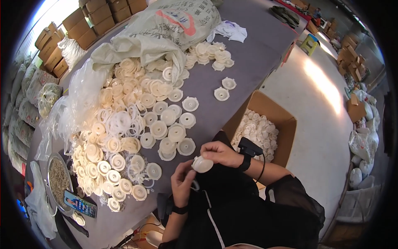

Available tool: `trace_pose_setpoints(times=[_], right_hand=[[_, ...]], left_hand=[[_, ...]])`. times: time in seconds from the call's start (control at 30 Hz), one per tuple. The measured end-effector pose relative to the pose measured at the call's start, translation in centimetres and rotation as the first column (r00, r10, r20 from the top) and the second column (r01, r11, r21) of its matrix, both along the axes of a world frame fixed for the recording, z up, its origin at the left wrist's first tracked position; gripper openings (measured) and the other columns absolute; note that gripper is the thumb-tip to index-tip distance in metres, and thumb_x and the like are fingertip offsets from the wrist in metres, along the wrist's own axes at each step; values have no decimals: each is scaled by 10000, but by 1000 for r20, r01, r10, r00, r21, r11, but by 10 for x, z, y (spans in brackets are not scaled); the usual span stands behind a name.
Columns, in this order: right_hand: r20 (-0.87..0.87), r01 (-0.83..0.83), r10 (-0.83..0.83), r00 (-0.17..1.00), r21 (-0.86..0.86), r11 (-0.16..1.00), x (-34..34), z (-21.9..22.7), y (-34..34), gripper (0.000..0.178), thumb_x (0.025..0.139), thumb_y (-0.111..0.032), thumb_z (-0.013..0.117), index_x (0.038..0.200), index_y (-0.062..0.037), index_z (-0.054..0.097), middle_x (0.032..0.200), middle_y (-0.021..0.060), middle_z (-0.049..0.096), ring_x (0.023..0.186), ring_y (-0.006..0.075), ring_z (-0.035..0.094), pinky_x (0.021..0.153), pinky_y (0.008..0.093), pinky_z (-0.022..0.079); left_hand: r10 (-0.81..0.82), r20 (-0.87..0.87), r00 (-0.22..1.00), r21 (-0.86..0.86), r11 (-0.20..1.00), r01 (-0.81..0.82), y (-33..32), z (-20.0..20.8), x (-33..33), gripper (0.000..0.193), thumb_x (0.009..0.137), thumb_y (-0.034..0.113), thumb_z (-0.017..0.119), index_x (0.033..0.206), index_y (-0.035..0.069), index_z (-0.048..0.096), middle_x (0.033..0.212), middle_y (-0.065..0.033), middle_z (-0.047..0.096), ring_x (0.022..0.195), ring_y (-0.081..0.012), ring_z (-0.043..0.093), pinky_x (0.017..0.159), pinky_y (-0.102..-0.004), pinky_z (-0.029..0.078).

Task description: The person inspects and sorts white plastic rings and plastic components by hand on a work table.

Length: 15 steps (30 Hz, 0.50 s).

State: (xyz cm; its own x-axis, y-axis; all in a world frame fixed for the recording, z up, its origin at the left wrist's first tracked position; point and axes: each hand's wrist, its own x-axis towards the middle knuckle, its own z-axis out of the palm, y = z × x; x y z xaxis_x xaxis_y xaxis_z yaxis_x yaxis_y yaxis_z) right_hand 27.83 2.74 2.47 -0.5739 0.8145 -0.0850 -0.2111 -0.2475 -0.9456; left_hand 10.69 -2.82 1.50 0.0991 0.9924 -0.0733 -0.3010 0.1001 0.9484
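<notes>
Over my lap, at the table's near edge, I hold a round cream plastic cap (202, 164) with both hands. My right hand (219, 153) pinches its upper side between thumb and fingers. Curled at the cap's left edge are the fingers of my left hand (181, 182). A pale, ring-like strip (194, 185) shows below the left fingers; part of it is hidden by the hand. Several matching caps (177, 133) lie left of my hands, in front of a large heap of them. Thin white rings (119, 123) are piled amid the heap.
A big woven sack (186, 25) spills caps onto the grey table (253, 54). At the left stand a metal bowl of small grains (59, 178) and a phone (80, 203). To my right, a cardboard box (282, 124) holds many white parts. Clear plastic bags (85, 95) line the heap.
</notes>
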Motion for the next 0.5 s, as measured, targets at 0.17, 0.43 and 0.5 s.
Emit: trace_pose_setpoints(times=[0.17, 0.43, 0.5], right_hand=[[-114, -181, 161, 980, -192, 965, 6, -16, -5, 207, 852, -270, 524, 834, -64, 540, 621, -79, 437, 520, 6, 366, 422, 161, 259], [667, 290, -652, 361, 584, 758, 120, -21, 19, 244, 790, -249, 559, 828, -8, 569, 730, 83, 578, 640, 172, 550, 553, 276, 426], [777, 198, -626, 67, 604, 772, 145, -18, 17, 259, 770, -237, 566, 870, 2, 565, 773, 137, 592, 683, 243, 580, 594, 316, 450]], left_hand=[[-153, -62, 986, 134, 978, 160, -3, -9, -7, 121, 811, 65, 534, 894, -18, 562, 751, -15, 513, 674, -70, 457, 596, -196, 355], [110, -20, 994, -61, 992, -111, -3, -11, -28, 292, 664, -43, 457, 950, 13, 479, 937, -45, 482, 855, -103, 438, 762, -218, 351], [147, -4, 989, 21, 989, -147, 2, -8, -29, 277, 656, -45, 438, 923, 18, 475, 895, -48, 487, 833, -112, 454, 752, -220, 357]])
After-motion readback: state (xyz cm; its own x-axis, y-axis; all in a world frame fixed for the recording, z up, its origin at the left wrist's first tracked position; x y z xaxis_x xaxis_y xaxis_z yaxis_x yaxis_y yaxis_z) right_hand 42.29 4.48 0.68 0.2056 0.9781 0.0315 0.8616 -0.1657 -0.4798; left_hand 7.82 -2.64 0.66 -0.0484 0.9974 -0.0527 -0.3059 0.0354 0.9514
